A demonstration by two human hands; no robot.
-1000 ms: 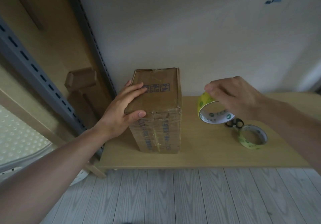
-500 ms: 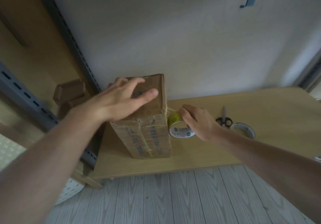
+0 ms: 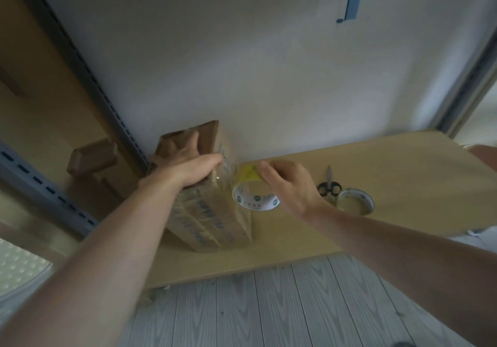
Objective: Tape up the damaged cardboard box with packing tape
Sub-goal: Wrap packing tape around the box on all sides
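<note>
Head view: at centre frame the cardboard box [image 3: 215,217] stands on the wooden table [image 3: 390,163] — left hand [image 3: 188,166] pressed flat on its top. Just right, the right hand [image 3: 290,185] grips the tape roll [image 3: 254,198] beside the box; scissors [image 3: 328,186] and a second roll [image 3: 355,202] lie farther right.

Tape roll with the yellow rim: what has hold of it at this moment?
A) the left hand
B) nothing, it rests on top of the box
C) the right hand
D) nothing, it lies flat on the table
C: the right hand grips the tape roll in the air beside the cardboard box, while the left hand presses on the top of that box.
</note>
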